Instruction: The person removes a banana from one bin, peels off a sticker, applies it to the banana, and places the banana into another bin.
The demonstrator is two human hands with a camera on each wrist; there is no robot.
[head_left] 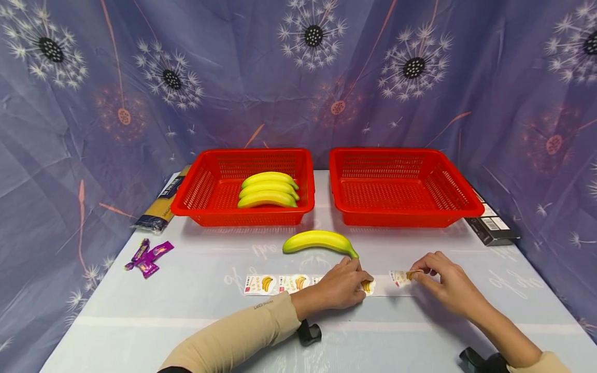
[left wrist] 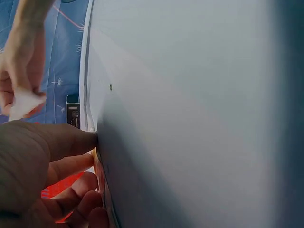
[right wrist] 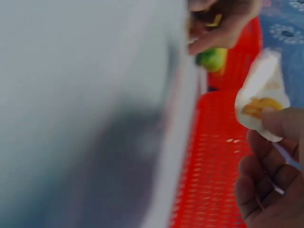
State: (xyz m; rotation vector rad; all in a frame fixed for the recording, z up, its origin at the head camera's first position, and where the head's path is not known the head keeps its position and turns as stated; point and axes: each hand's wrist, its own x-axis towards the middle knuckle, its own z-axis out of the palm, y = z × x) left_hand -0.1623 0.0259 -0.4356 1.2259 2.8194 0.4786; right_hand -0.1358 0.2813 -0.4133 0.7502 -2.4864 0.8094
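Between thumb and fingertip, my right hand [head_left: 445,285] pinches a sticker [right wrist: 259,102] with a banana picture, lifted off the table and bent. A white strip of banana stickers [head_left: 261,285] lies across the table, its right part bare backing. My left hand [head_left: 338,285] rests on this strip, thumb and fingers pressing it down around a sticker [head_left: 368,286] at its right end; the hand hides the strip's middle. Just behind the left hand lies a single yellow banana [head_left: 319,241], its stem end close to the fingers.
A red basket [head_left: 252,218] at the back left has several bananas [head_left: 268,189] inside. Another red basket [head_left: 410,218] stands at the back right, beside a black box [head_left: 492,230]. Purple-wrapped sweets [head_left: 148,257] and a pasta packet [head_left: 160,207] lie at the left.
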